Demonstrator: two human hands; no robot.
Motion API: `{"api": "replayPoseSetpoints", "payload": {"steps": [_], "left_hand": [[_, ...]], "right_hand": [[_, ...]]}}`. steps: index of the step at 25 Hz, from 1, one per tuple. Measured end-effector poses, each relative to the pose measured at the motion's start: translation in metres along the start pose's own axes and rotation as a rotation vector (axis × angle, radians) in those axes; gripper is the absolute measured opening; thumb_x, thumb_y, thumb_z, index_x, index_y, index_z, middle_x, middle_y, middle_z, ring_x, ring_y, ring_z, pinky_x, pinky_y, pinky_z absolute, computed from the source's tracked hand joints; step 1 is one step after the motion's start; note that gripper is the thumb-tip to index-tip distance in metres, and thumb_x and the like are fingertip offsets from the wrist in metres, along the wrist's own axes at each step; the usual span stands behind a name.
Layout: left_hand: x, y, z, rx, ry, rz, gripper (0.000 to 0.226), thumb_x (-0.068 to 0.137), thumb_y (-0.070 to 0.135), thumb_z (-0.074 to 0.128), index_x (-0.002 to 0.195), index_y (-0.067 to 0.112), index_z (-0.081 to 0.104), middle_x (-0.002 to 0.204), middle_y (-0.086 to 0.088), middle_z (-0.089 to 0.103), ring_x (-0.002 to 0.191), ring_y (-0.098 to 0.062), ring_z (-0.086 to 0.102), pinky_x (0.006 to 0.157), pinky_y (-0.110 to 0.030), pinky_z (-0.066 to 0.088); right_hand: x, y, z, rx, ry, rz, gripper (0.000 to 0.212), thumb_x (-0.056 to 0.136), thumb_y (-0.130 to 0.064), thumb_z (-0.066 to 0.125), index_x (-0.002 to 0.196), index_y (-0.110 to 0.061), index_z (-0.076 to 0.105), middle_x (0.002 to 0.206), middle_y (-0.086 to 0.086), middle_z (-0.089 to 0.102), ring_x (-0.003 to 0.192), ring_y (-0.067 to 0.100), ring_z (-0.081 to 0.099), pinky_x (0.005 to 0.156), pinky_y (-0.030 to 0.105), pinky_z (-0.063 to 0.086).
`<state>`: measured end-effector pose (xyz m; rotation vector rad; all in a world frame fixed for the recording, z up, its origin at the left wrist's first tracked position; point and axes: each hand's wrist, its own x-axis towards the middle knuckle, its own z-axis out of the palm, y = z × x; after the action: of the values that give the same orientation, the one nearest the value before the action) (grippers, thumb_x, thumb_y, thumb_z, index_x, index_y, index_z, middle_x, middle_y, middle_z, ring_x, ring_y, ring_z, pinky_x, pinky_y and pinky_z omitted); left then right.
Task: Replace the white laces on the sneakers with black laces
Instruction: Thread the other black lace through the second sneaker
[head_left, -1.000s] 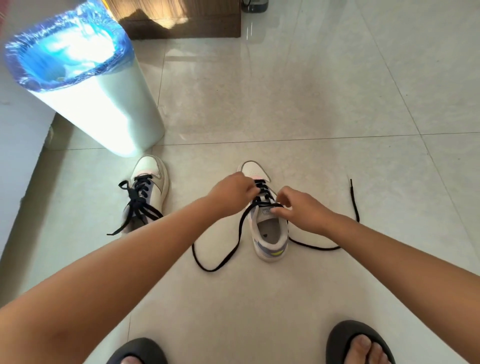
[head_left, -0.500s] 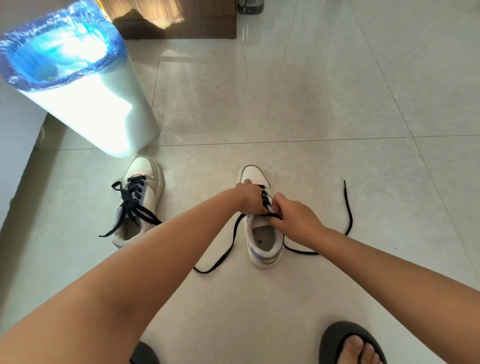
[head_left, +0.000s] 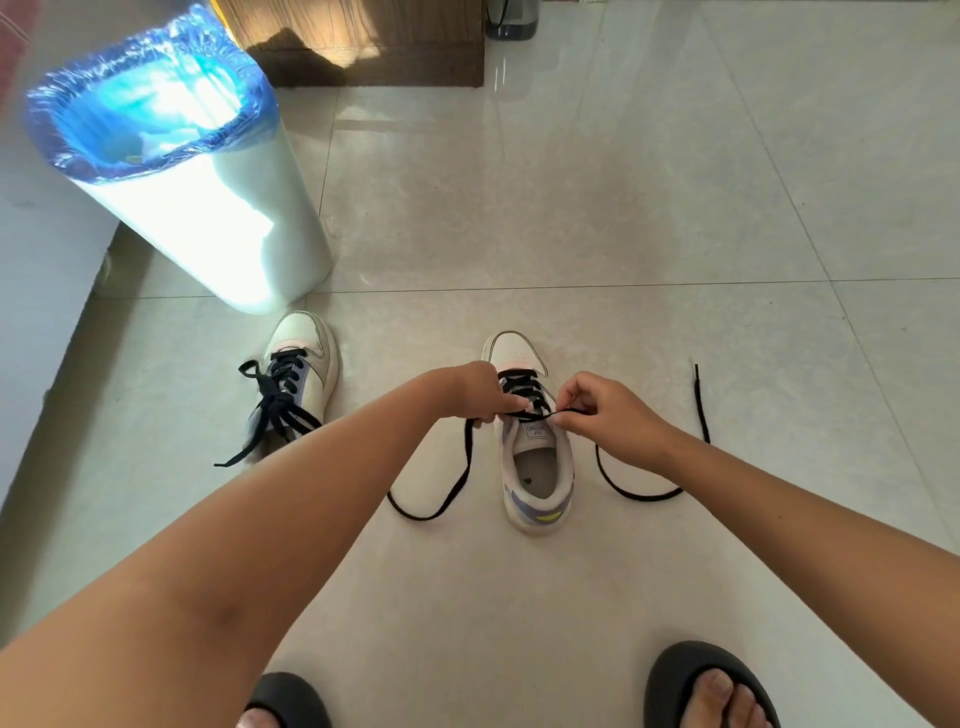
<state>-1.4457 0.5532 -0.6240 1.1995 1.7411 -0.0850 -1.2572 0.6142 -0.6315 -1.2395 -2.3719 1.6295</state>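
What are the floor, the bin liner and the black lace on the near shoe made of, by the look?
Floor: glazed ceramic or stone tile, going by the glossy reflections and grout lines. Bin liner: thin blue plastic film, translucent and crinkled over the rim. Black lace: flat woven fabric, probably; it lies limp in loose curves and looks matte. The fibre can't be told.

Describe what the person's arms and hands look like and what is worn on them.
Both arms are bare from as far up as the view shows down to the wrists: no sleeves in sight. The left hand and right hand wear no gloves, and no watch, bracelet or ring is visible. Fingernails look short and unpainted, though they are small in this view.
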Motion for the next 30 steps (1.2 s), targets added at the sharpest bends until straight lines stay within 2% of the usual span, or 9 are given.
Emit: {"api": "replayPoseSetpoints", "payload": {"steps": [3, 6, 10, 13, 16, 20, 22, 27, 30], "left_hand": [[-0.007, -0.013, -0.014, -0.104, -0.149, -0.022, 0.041, 0.095, 0.043, 0.046, 0.076, 0.012, 0.064, 0.049, 0.005, 0.045, 0.047, -0.011, 0.043, 0.058, -0.021, 0.038], [-0.014, -0.027, -0.029, -0.376, -0.046, 0.047, 0.031, 0.095, 0.033, 0.052, 0.080, 0.009, 0.066, 0.054, 0.003, 0.050, 0.046, -0.009, 0.045, 0.055, -0.018, 0.041], [-0.023, -0.032, -0.036, -0.572, -0.020, 0.145, 0.024, 0.093, 0.028, 0.057, 0.084, 0.008, 0.067, 0.055, 0.005, 0.058, 0.050, -0.010, 0.053, 0.055, -0.017, 0.047], [-0.030, -0.033, -0.037, -0.636, -0.033, 0.169, 0.022, 0.092, 0.028, 0.059, 0.086, 0.008, 0.067, 0.060, 0.002, 0.063, 0.056, -0.013, 0.059, 0.063, -0.022, 0.053], [-0.039, -0.045, -0.042, -0.658, 0.011, 0.127, 0.023, 0.092, 0.028, 0.058, 0.088, 0.008, 0.068, 0.059, 0.003, 0.061, 0.050, -0.012, 0.054, 0.063, -0.025, 0.055], [-0.059, -0.082, -0.042, -0.644, 0.019, 0.037, 0.026, 0.093, 0.032, 0.055, 0.088, 0.011, 0.068, 0.051, 0.006, 0.047, 0.042, -0.008, 0.038, 0.056, -0.021, 0.050], [-0.070, -0.100, -0.045, -0.703, -0.014, 0.028, 0.027, 0.094, 0.031, 0.054, 0.091, 0.009, 0.068, 0.052, 0.006, 0.043, 0.042, -0.008, 0.035, 0.054, -0.022, 0.049], [-0.097, -0.142, -0.067, -0.773, -0.013, -0.065, 0.023, 0.089, 0.026, 0.058, 0.090, 0.005, 0.067, 0.056, 0.002, 0.046, 0.048, -0.010, 0.040, 0.051, -0.022, 0.046], [-0.109, -0.169, -0.073, -0.844, 0.032, -0.134, 0.021, 0.091, 0.023, 0.055, 0.088, 0.005, 0.066, 0.059, -0.001, 0.049, 0.051, -0.011, 0.045, 0.051, -0.020, 0.046]], "right_hand": [[0.007, -0.002, -0.014, 0.108, 0.009, 0.068, 0.008, 0.090, -0.018, 0.061, 0.082, -0.020, 0.062, 0.071, -0.006, 0.058, 0.067, 0.007, 0.053, 0.062, 0.020, 0.047], [0.014, 0.001, -0.030, -0.083, 0.113, 0.098, 0.014, 0.094, -0.019, 0.053, 0.087, -0.017, 0.065, 0.074, -0.008, 0.055, 0.075, 0.011, 0.053, 0.063, 0.019, 0.042], [0.022, -0.020, -0.024, -0.619, -0.047, -0.094, 0.031, 0.091, -0.026, 0.058, 0.121, -0.016, 0.058, 0.120, 0.000, 0.051, 0.118, 0.021, 0.042, 0.100, 0.035, 0.037], [0.029, -0.056, 0.020, -0.558, -0.057, -0.290, 0.027, 0.093, -0.033, 0.054, 0.114, -0.017, 0.060, 0.103, -0.002, 0.056, 0.104, 0.019, 0.049, 0.079, 0.030, 0.039], [0.037, -0.063, 0.029, -0.753, 0.060, -0.284, 0.022, 0.097, -0.018, 0.042, 0.109, -0.013, 0.059, 0.098, 0.007, 0.064, 0.091, 0.028, 0.058, 0.064, 0.032, 0.038], [0.044, -0.037, -0.014, -0.343, 0.293, -0.008, 0.026, 0.090, -0.005, 0.044, 0.102, -0.005, 0.067, 0.097, 0.013, 0.070, 0.091, 0.030, 0.063, 0.083, 0.039, 0.050], [0.044, -0.019, -0.027, -0.153, 0.383, 0.139, 0.024, 0.088, -0.001, 0.045, 0.097, -0.003, 0.067, 0.091, 0.016, 0.071, 0.084, 0.028, 0.066, 0.081, 0.038, 0.053], [0.036, 0.009, -0.028, -0.103, 0.417, 0.268, 0.020, 0.089, 0.000, 0.044, 0.084, -0.005, 0.063, 0.079, 0.017, 0.068, 0.077, 0.031, 0.066, 0.079, 0.045, 0.055], [0.042, 0.010, -0.029, 0.038, 0.461, 0.322, 0.022, 0.090, 0.001, 0.043, 0.093, 0.004, 0.064, 0.074, 0.015, 0.064, 0.066, 0.026, 0.064, 0.073, 0.043, 0.058]]}}
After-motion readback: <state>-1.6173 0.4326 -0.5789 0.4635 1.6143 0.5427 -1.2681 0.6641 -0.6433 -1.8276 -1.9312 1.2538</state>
